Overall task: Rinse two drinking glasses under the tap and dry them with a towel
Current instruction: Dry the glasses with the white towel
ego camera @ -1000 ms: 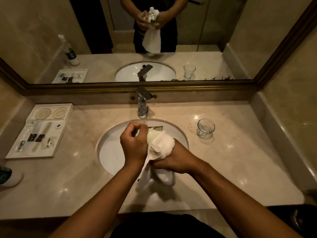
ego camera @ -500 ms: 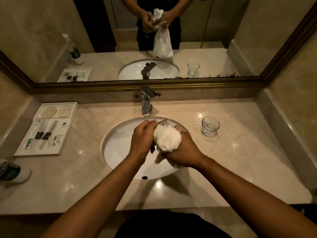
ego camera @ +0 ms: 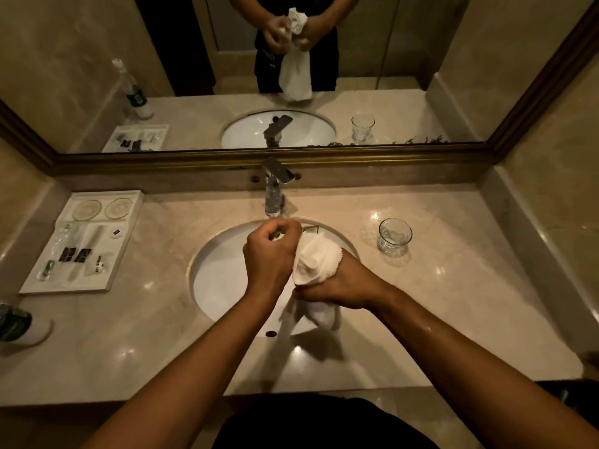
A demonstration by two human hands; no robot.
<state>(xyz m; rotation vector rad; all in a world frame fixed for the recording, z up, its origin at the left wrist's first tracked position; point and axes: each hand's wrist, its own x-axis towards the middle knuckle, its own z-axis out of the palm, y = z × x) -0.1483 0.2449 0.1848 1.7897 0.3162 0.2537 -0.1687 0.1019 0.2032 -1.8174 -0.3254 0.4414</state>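
Both hands have turned a little since before, rubbing over the sink. His left hand grips a glass, mostly hidden. His right hand squeezes the white towel around it. That glass looks nearly dry. A second glass waits on the counter.

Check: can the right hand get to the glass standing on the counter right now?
Probably not at once. The right hand is wrapped around the white towel over the basin, so it is busy. The path to the counter glass looks bare, so it could likely reach it after letting go.
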